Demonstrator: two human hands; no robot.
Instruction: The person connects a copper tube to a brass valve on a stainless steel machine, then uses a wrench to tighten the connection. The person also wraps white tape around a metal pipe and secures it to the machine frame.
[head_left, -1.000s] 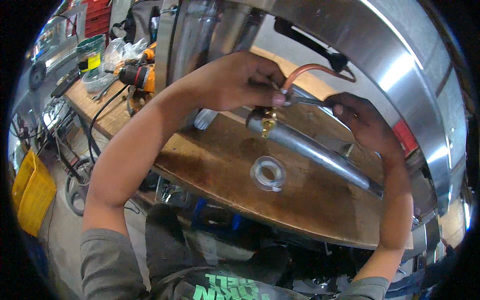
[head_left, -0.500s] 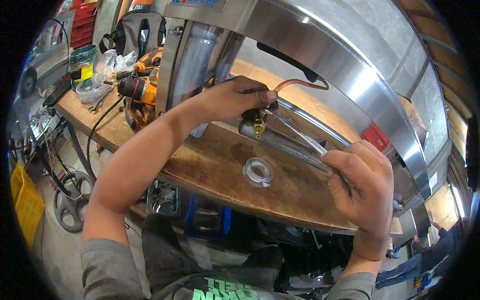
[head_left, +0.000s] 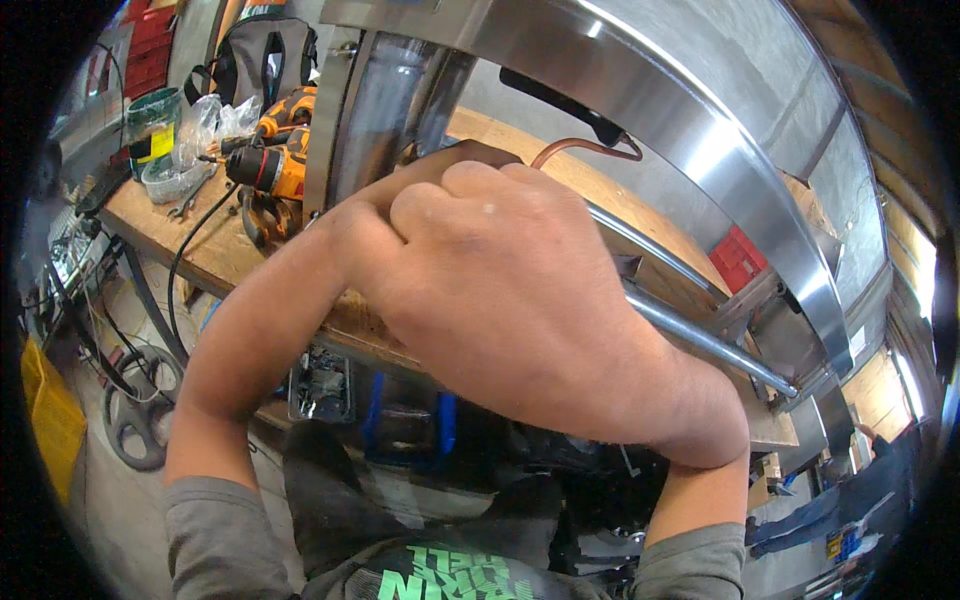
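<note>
My right hand point(head_left: 510, 280) is a closed fist close in front of me, its back toward me. The wrench it gripped in the earlier frame is hidden behind it. Behind the fist lies my left hand point(head_left: 462, 155); only a dark strip of its back shows, and its fingers are covered. The brass fitting where both hands work is out of sight too. A bent copper tube point(head_left: 585, 145) rises beside the hands to a black part point(head_left: 560, 105) under the curved stainless steel frame point(head_left: 700, 130).
The wooden bench point(head_left: 225, 235) carries an orange and black power drill point(head_left: 270, 168), a small open-end spanner point(head_left: 185, 205) and a plastic tub point(head_left: 178, 182). Long metal rods point(head_left: 710, 335) run right. A red crate point(head_left: 737, 258) stands behind them. At far right is another person point(head_left: 850, 500).
My right fist has swung left and up toward me, now covering the brass fitting, the wrench, the tape roll and most of my left hand. My left forearm has barely moved.
</note>
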